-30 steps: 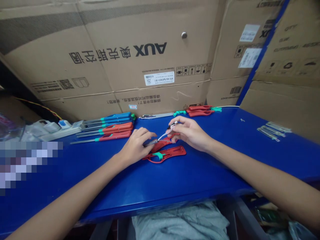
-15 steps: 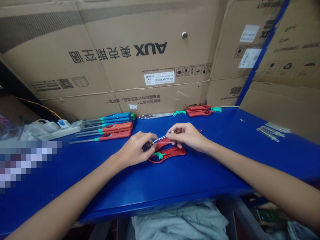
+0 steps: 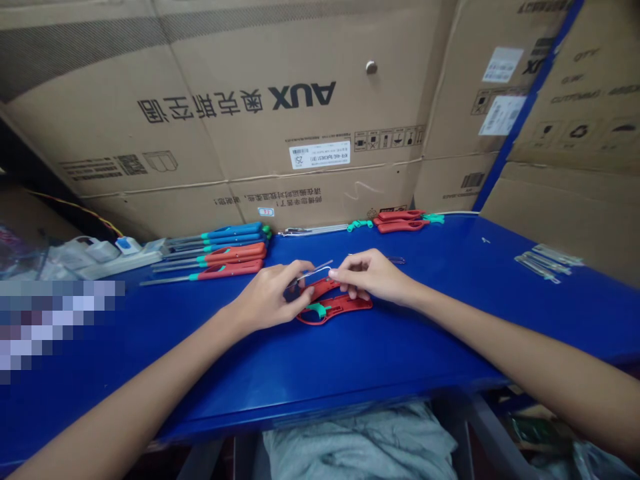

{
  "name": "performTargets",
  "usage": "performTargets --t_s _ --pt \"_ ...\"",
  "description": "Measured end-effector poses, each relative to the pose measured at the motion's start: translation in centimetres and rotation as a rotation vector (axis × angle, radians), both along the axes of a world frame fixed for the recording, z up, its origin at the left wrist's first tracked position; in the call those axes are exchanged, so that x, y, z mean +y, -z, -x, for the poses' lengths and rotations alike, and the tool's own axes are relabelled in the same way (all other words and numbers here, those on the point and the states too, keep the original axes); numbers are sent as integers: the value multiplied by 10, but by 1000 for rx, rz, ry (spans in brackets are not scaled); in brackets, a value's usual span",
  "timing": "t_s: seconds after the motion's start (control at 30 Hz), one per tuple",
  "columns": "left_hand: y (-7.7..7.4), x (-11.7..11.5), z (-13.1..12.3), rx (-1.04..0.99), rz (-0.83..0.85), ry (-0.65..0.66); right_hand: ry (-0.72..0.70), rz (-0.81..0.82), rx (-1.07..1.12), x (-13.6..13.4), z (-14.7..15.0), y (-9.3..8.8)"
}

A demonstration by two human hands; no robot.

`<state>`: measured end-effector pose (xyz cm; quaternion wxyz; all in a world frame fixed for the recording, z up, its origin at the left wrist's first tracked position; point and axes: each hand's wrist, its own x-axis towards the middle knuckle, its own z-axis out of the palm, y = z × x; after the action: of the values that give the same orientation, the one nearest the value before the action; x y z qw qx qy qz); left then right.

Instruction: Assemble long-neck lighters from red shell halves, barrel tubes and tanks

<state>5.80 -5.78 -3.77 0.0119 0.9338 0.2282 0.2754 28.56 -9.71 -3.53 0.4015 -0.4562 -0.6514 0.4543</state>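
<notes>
- Two curved red shells (image 3: pixel 350 305) lay side by side on the bench, just beneath and between the person's hands; the nearer one showed a shaped inner side and a bright green trigger (image 3: pixel 317 309) at its left end, while the farther one was partly hidden by fingers.
- A thin white wire (image 3: pixel 325 268) arched above the shells, running from one hand to the other.
- The bench (image 3: pixel 320 373) was glossy blue. Toward its back left lay a stack of long-stemmed lighters (image 3: pixel 240 268) with blue or red handles, and beyond them a white power strip (image 3: pixel 120 264).
- Along the back edge lay slim metal rods (image 3: pixel 320 231), small green pieces (image 3: pixel 360 226) and a few red handles (image 3: pixel 400 227) with green parts beside them; pale flat strips (image 3: pixel 537 268) lay well apart at the right.
- Behind stood a brown cardboard panel (image 3: pixel 210 147), its "AUX" lettering upside down. Grey cloth (image 3: pixel 360 443) showed below the front edge.
- The left hand (image 3: pixel 275 293) curled closely around a slender dark part (image 3: pixel 293 285), mostly hidden by fingers.
- The right hand (image 3: pixel 373 275) was narrowed to a pinch on the wire's end, other fingers tucked under; both forearms reached inward from the lower corners.
</notes>
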Motion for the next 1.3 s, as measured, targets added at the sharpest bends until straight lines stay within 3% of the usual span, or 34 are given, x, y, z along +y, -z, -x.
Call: performTargets --t_s 0.23,0.47,0.63,1.0,1.3 --pt "1 0 2 55 46 -27 -27 27 -66 -3 2 -3" --pt "-1 1 2 143 60 57 -137 -60 -191 -3 0 -1" --pt "-4 0 2 206 96 51 -186 -152 -302 -4 -4 -1" --pt "-7 1 3 204 72 123 -142 -436 -619 -5 -9 5" --pt "-5 3 5 221 91 147 -187 -580 -643 -8 -6 1"
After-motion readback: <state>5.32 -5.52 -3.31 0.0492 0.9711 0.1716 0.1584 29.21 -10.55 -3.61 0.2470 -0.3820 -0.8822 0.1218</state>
